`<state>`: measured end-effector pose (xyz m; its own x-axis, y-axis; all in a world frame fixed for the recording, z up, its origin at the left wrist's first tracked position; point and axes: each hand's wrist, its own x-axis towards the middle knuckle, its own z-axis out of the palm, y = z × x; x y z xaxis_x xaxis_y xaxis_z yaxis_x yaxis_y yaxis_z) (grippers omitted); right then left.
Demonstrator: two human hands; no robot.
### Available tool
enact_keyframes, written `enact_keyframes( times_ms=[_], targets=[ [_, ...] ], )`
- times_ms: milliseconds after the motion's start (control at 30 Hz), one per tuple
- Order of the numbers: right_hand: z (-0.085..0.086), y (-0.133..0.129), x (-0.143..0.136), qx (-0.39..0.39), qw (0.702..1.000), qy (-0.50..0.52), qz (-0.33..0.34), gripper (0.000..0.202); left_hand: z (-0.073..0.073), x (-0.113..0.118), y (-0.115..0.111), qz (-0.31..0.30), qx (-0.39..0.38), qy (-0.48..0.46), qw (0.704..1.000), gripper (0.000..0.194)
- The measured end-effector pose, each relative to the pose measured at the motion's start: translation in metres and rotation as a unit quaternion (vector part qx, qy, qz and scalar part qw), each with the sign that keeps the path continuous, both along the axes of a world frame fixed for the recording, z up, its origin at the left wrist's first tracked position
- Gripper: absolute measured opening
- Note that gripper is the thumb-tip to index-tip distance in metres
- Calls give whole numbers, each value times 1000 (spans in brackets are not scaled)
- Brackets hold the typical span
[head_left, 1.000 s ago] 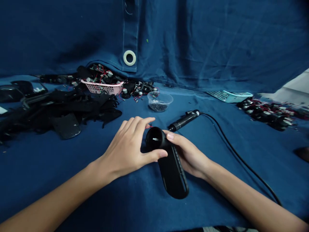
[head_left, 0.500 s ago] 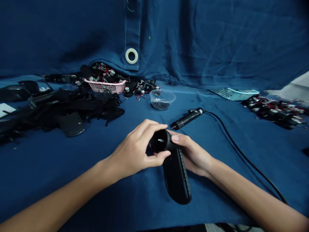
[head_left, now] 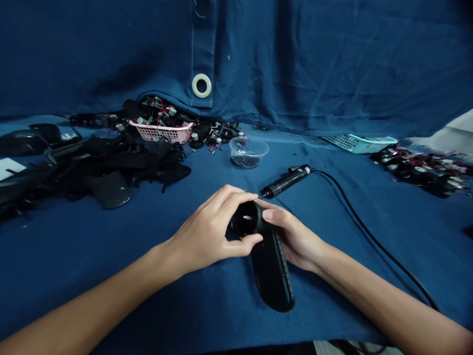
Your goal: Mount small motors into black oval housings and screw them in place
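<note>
Blue cloth (head_left: 111, 276) is covering the whole work surface and hanging as a backdrop behind it, with a white grommet (head_left: 201, 85) showing in the hanging part. Near the middle, a black plastic housing (head_left: 271, 266) is lying on the cloth, its round open end facing up toward the camera and its long flat body stretching back toward the person. The left hand (head_left: 207, 234) is curling around that round end, thumb pressing along the lower rim and fingers arching over the top, so it is gripping the piece. The right hand (head_left: 295, 239) is cupping the housing from the other side, thumb resting on the rim, fingers hidden behind the body. Just beyond the hands, a corded electric screwdriver (head_left: 286, 181) is lying with its tip pointing at them, its black cable (head_left: 373, 244) trailing off to the right. Farther back, a clear bowl (head_left: 248, 152) is holding small dark bits, a pink basket (head_left: 162, 131) is sitting among wired parts, and a heap of black plastic pieces (head_left: 92, 167) is spreading to the left. A teal tray (head_left: 358, 144) and more wired parts (head_left: 424, 170) are lying to the right
</note>
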<state>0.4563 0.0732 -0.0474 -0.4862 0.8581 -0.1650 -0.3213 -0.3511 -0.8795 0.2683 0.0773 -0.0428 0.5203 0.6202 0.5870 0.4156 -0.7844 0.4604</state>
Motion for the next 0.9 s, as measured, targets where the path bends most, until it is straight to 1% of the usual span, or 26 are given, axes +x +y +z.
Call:
enact_keyframes(
  times_ms=[233, 433, 567, 733, 900],
  targets=[
    [-1, 0, 0, -8, 1000, 0, -15, 43, -1, 0, 0, -2, 0, 2, 1000, 49],
    [-3, 3, 1, 2, 1000, 10, 14, 46, 0, 0, 0, 5, 10, -4, 1000, 50],
    [-2, 5, 1, 6, 999, 17, 37, 47, 2, -1, -2, 25, 29, -15, 999, 52],
    [1, 4, -2, -1, 999, 28, 32, 44, 2, -1, -2, 54, 38, -28, 997, 50],
    [2, 4, -2, -13, 998, 26, 53, 45, 3, -2, 1, 119, 47, -56, 990, 46]
  ],
)
